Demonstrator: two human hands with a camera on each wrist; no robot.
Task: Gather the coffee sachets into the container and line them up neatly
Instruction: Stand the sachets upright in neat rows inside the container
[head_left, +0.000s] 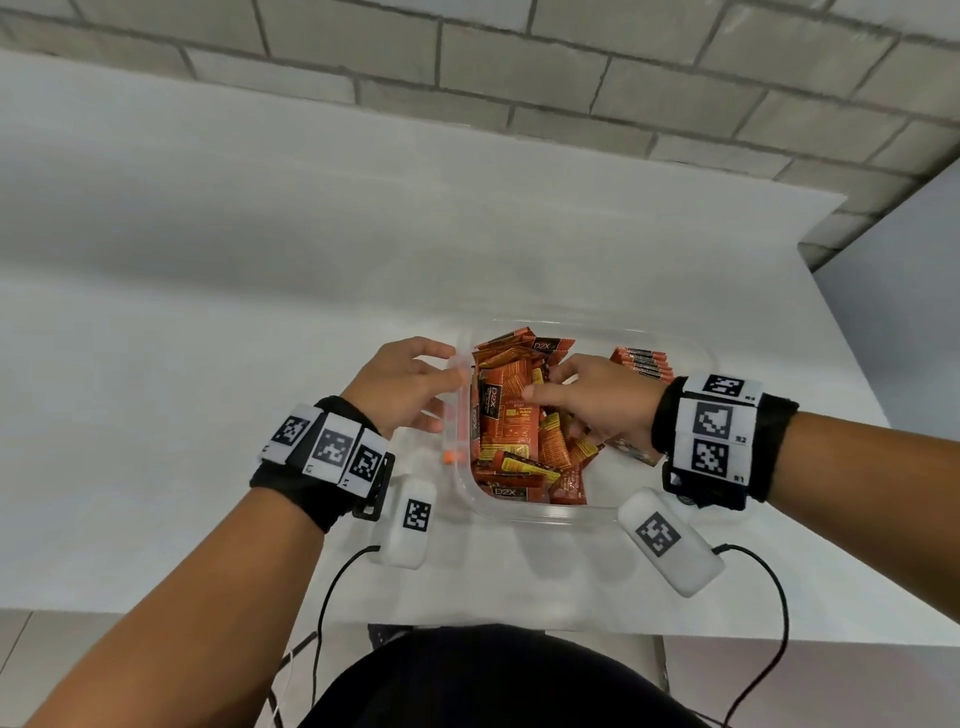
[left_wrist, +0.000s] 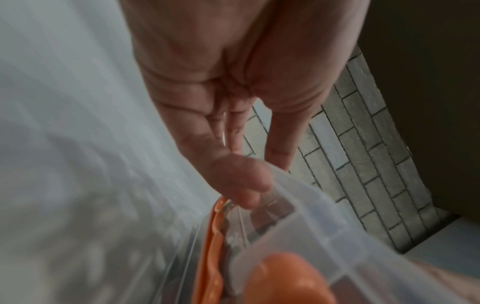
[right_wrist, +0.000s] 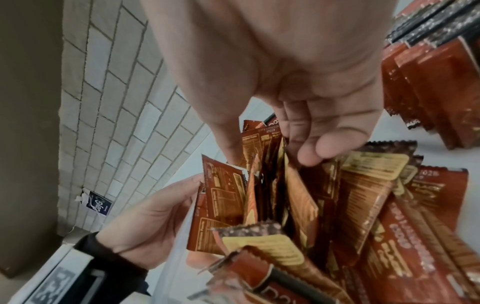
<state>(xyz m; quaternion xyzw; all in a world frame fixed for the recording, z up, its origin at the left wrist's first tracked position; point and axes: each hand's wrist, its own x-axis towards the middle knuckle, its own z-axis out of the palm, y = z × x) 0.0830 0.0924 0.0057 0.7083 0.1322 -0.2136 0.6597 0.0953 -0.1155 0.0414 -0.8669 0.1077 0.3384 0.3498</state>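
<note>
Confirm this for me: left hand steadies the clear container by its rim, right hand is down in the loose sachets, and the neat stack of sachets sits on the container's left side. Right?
One slip: the neat stack sits on the right side of the container, beyond the right hand, as the head view shows. The left hand does hold the rim, and the right hand is among the loose sachets.

White table (head_left: 208, 312) against grey brick wall (head_left: 623, 78).

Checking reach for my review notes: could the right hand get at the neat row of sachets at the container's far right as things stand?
Probably yes. The right hand is already inside the open container, among the jumbled sachets; the lined-up row stands beside it, uncovered. The left hand holds the opposite wall.
</note>
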